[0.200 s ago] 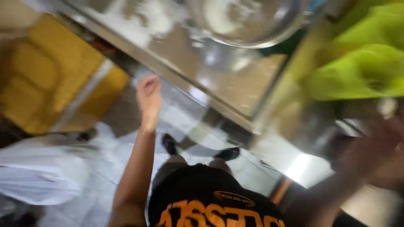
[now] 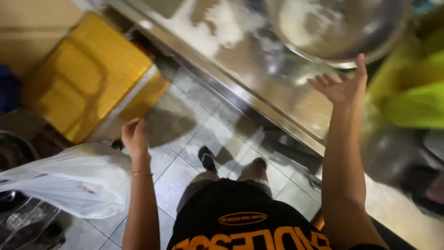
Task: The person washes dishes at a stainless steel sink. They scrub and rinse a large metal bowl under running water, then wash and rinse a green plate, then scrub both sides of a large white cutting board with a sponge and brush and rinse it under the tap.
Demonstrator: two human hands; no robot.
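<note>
My right hand (image 2: 343,83) is raised over the steel counter (image 2: 259,74), palm up and fingers spread, right at the near rim of a large steel bowl (image 2: 337,28). It holds nothing. My left hand (image 2: 134,135) hangs over the tiled floor with fingers loosely curled and nothing in it. It is just above a white plastic bag (image 2: 69,183) on the left.
A yellow box (image 2: 88,74) stands on the floor by the counter's edge. A yellow-green bag (image 2: 416,102) lies on the counter at the right. A wire rack (image 2: 23,222) and a dark pot (image 2: 14,153) sit at the lower left. My feet (image 2: 231,162) stand on grey tiles.
My right hand has come up from the lower right to the bowl's rim. My left hand has dropped lower and toward the white bag. The view has shifted.
</note>
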